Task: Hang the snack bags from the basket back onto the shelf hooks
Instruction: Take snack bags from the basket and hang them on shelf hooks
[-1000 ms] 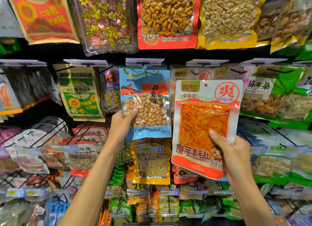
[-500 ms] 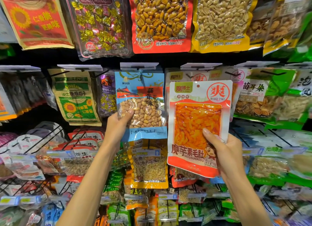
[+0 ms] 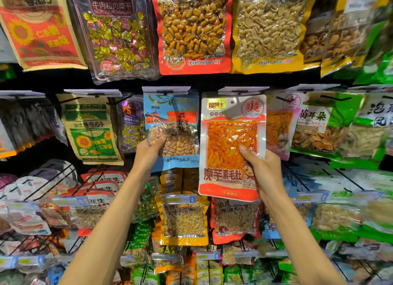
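Observation:
My right hand (image 3: 262,170) grips a white and red bag of orange konjac strips (image 3: 229,140) by its lower right side, thumb across the front. The bag's top with its hang hole is up at the hook under a price tag holder (image 3: 242,90) in the middle row. My left hand (image 3: 148,153) holds the lower left edge of a blue peanut bag (image 3: 172,123) that hangs from the hook to the left. More bags of the same konjac snack (image 3: 280,125) hang just to the right, behind the one I hold. No basket is in view.
Hanging snack bags fill the shelf wall: sunflower seeds (image 3: 91,129), wrapped beef candy (image 3: 119,36), peanuts (image 3: 195,29) above, green bags (image 3: 331,123) at the right. Black wire hooks (image 3: 53,182) with plastic tag holders jut toward me in the lower rows.
The right hand has lifted the konjac bag up and slightly left, so its top now reaches the hook's tag holder. The left hand keeps hold of the blue peanut bag. The camera has come closer.

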Tool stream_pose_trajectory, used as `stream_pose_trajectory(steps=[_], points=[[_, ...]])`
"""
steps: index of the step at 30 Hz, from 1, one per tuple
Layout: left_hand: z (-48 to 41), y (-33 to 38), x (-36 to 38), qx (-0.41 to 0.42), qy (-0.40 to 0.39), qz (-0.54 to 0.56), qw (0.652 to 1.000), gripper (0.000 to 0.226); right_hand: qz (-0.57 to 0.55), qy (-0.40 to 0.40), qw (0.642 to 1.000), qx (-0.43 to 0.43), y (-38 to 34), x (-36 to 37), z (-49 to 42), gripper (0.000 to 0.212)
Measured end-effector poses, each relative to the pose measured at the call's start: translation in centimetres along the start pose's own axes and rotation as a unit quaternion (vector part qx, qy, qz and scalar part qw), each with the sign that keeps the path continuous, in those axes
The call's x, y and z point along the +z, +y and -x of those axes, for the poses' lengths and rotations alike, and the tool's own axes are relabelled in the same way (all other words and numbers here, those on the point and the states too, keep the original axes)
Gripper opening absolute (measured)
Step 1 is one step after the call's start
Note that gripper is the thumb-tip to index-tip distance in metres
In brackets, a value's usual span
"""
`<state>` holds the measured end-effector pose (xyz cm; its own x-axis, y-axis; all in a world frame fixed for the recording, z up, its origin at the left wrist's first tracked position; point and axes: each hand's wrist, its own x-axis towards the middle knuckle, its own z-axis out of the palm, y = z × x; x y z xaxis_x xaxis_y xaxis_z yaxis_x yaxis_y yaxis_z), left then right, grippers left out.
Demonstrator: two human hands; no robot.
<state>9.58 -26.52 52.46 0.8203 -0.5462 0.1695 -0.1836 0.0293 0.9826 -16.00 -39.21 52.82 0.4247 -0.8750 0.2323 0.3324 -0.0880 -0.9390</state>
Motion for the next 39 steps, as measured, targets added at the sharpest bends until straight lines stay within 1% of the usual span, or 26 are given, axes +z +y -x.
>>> stream_pose_trajectory(steps=[2,5,9,13,16,19,21,24,25,27,28,31,33,34,36,38,39], points=[[0.2,-0.1,0.2,0.004,0.002,0.003,1.000,0.017,0.000,0.001,1.000,0.009,0.2,0.0,-0.4,0.013],[0.4,-0.3,0.2,0.009,0.007,0.010,1.000,0.020,-0.012,0.003,1.000,0.024,0.7,0.0,-0.8,0.015],[0.4,-0.5,0.1,0.007,0.010,0.010,1.000,0.008,-0.020,0.002,0.999,0.030,1.3,-0.2,-1.1,0.022],[0.2,-0.7,0.1,0.011,0.003,0.015,1.000,0.011,-0.019,0.007,0.999,0.026,1.7,-0.4,-1.3,0.021],[0.0,-1.1,0.1,0.011,-0.004,0.019,1.000,0.008,-0.015,0.012,1.000,0.022,1.8,-0.6,-1.4,0.024],[0.0,-1.3,0.1,0.010,-0.006,0.024,1.000,0.020,-0.018,0.007,1.000,0.025,1.8,-0.6,-1.8,0.025],[-0.1,-1.4,0.2,0.009,-0.006,0.026,1.000,0.018,-0.020,0.001,0.999,0.033,1.8,-0.4,-2.3,0.023],[-0.1,-1.3,0.4,0.011,-0.007,0.028,1.000,0.008,-0.001,-0.003,0.999,0.039,1.9,0.0,-3.8,0.019],[-0.1,-1.4,0.4,0.013,-0.005,0.027,1.000,0.008,0.014,-0.002,0.999,0.033,2.0,0.1,-4.4,0.021],[-0.1,-1.3,0.5,0.011,-0.002,0.024,1.000,0.011,0.040,0.006,0.999,0.024,2.7,0.0,-6.1,0.037],[-0.1,-1.3,0.5,0.011,-0.001,0.023,1.000,0.014,0.052,0.006,0.998,0.022,3.1,0.0,-7.0,0.038],[-0.1,-1.4,0.6,0.009,0.000,0.016,1.000,0.025,0.077,0.005,0.997,0.018,3.1,0.2,-8.1,0.011],[0.0,-1.5,0.5,0.006,-0.005,0.013,1.000,0.023,0.086,0.005,0.996,0.022,3.5,0.1,-8.4,0.009],[0.0,-1.5,0.5,0.003,-0.009,0.012,1.000,0.022,0.091,0.001,0.996,0.023,3.7,0.0,-8.6,0.012],[0.2,-1.4,0.3,0.004,-0.014,-0.001,1.000,0.029,0.117,-0.004,0.993,0.029,4.1,-0.3,-8.8,0.023],[0.2,-1.6,0.1,0.012,-0.011,-0.023,1.000,0.039,0.150,-0.008,0.988,0.027,4.3,-0.6,-8.8,0.037],[0.2,-1.7,0.0,0.014,-0.008,-0.031,0.999,0.039,0.172,-0.015,0.985,0.019,4.2,-0.7,-8.6,0.046]])
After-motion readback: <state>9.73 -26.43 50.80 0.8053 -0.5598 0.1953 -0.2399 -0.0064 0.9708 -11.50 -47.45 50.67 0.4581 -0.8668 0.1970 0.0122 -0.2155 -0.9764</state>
